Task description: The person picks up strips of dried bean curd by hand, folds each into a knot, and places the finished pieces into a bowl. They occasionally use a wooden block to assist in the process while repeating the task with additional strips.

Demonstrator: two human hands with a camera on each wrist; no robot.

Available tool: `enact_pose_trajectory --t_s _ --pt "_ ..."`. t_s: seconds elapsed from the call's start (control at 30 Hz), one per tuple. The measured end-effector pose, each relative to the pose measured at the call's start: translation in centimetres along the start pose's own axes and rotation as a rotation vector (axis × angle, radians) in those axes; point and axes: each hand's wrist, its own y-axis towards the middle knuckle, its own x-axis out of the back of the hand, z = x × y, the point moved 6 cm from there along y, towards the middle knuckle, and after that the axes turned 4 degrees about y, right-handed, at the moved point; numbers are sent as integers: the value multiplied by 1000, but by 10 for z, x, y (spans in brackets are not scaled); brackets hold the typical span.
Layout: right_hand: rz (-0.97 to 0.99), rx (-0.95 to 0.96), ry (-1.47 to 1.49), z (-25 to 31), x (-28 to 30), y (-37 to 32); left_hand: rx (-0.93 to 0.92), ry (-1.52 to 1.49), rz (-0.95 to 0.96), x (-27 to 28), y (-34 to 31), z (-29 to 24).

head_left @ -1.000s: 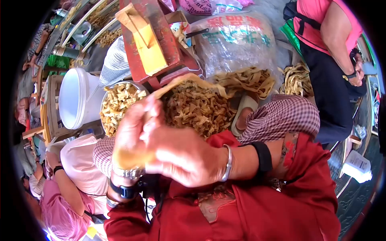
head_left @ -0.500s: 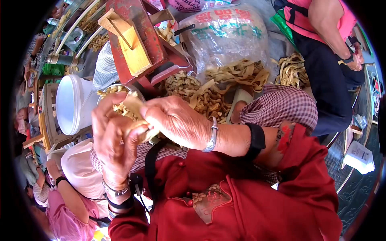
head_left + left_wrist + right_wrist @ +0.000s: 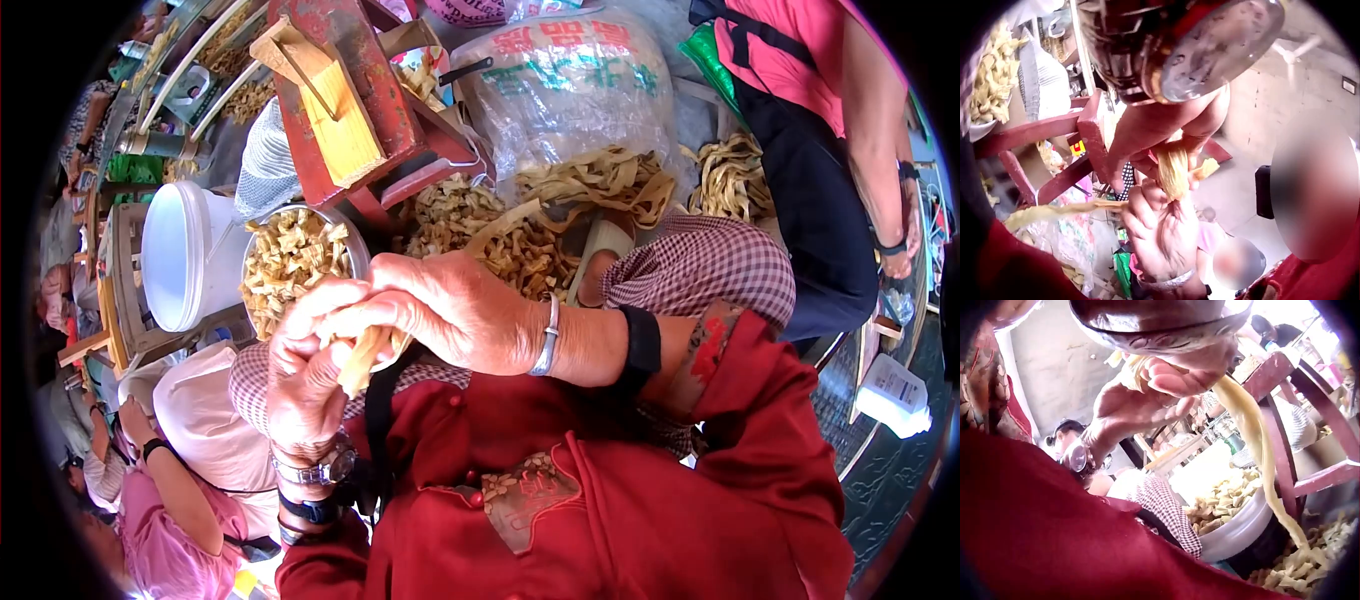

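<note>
Fingers of our left hand (image 3: 305, 385) are clamped, thumb against them, on the folded end of 1 pale strip (image 3: 365, 358), and those of our right hand (image 3: 455, 310) are curled in on the same strip, so our 2 hands meet at it with their fingertips very near each other. The fold sits between them, deeper in our left hand's grip; its short end sticks out below the fingers and slants down toward our red top (image 3: 620, 480). The long part leaves on our right hand's side. From the right wrist view, it hangs past that hand as 1 twisted length, sloping down onto the pile (image 3: 1300, 572). So the strip's long axis runs from our pinch out past the right hand, away from our body.

Our left hand is the nearer of the 2 to the bowl (image 3: 360, 258), which lies just beyond it, holding short pieces (image 3: 290, 265). The bench (image 3: 385, 100) stands farther out, beyond both. How each fingertip lies inside the fold, we cannot tell.
</note>
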Motion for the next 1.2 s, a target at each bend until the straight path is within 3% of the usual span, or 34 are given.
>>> enact_pose_trajectory --t_s 0.07,0.13,0.17,0.2,0.27,0.33,0.47,0.53,0.6,0.67,0.73,0.87,1.03,1.13,1.2 --pt "39 -53 -44 -3 1 -1 0 137 -31 1 -5 2" --pt "92 -140 -60 -9 -1 -5 -128 502 -123 -8 -5 -6" --pt "58 -144 36 -10 -3 -6 -290 746 -50 -5 -4 -6" --pt "34 -137 38 -9 -4 -5 -314 862 -35 -11 -1 -8" --pt "-18 -128 37 -9 -2 -6 -293 896 -70 -15 2 -3" --pt "-70 -130 6 -11 0 -3 -153 617 -120 -7 1 13" --pt "19 -484 27 -17 9 -5 -39 179 -22 -6 2 25" --pt "42 148 -403 4 10 -1 48 -60 48 -9 -1 26" --pt "92 129 -382 -3 5 -2 145 -220 -38 -3 -2 31" --pt "45 130 -307 1 7 2 144 -359 72 -6 5 24" --pt "47 -123 2 4 17 13 164 -428 100 -7 9 15" --pt "-30 -180 -70 -4 40 12 80 -557 191 10 11 2" --pt "180 -224 -267 7 28 14 78 -446 82 16 5 -3" --pt "193 -183 -271 0 20 10 75 -348 9 21 6 3" --pt "238 -576 35 -10 10 -3 85 -294 -24 23 9 11"
